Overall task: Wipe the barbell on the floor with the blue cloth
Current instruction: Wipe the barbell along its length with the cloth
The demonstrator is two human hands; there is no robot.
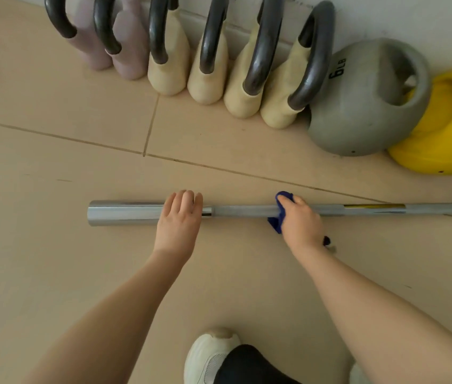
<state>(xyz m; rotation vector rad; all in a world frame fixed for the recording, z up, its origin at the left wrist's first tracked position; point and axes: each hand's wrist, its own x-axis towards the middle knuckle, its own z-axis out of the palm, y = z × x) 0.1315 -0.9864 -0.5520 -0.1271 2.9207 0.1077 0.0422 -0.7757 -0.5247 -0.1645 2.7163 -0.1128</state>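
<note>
Head view: right hand (301,223) clamps cloth (279,214) around bar (241,211) mid-shaft; left hand (180,214) rests flat, steadying. Wiping looks underway, right stretch likely left.

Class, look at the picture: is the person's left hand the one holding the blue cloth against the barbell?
No. The right hand presses the blue cloth around the barbell, while the left hand rests bare on its thicker sleeve end.

The barbell (241,211) is silver-grey, the cloth (279,217) on it deep blue. At the upper right sit a grey kettlebell (357,106) and a yellow one (446,128); the floor (53,245) is beige.
</note>
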